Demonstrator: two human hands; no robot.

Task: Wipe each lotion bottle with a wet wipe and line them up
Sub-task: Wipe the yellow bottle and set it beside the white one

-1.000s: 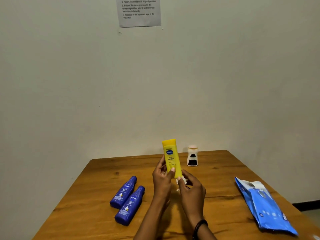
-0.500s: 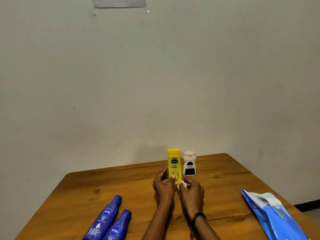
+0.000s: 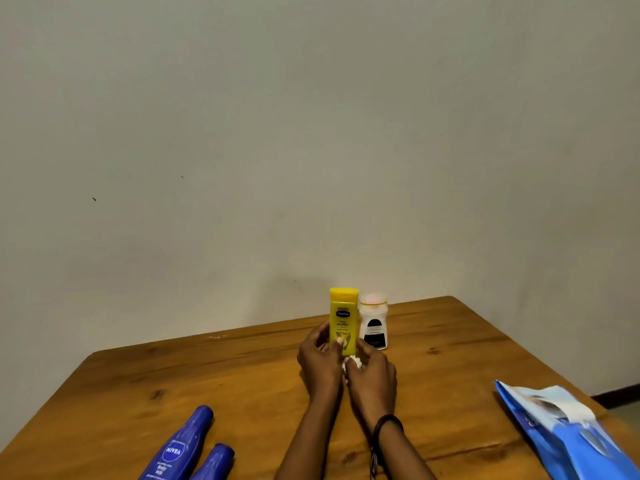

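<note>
An upright yellow lotion bottle [image 3: 343,317] is held near the table's far edge, just left of a small white bottle [image 3: 373,323] with a black label. My left hand [image 3: 320,363] grips the yellow bottle's lower part. My right hand [image 3: 374,375] is closed around a crumpled white wet wipe [image 3: 354,362] at the bottle's base. Two blue lotion bottles lie on their sides at the near left, the larger one [image 3: 180,445] next to a second [image 3: 216,462] that is cut off by the frame.
A blue wet wipe pack [image 3: 568,431] lies at the near right of the wooden table [image 3: 138,382]. A plain wall stands right behind the table's far edge.
Both hands have carried the yellow bottle away from me and lowered it next to the white bottle. The view has tilted, so the paper on the wall has gone out of sight.
</note>
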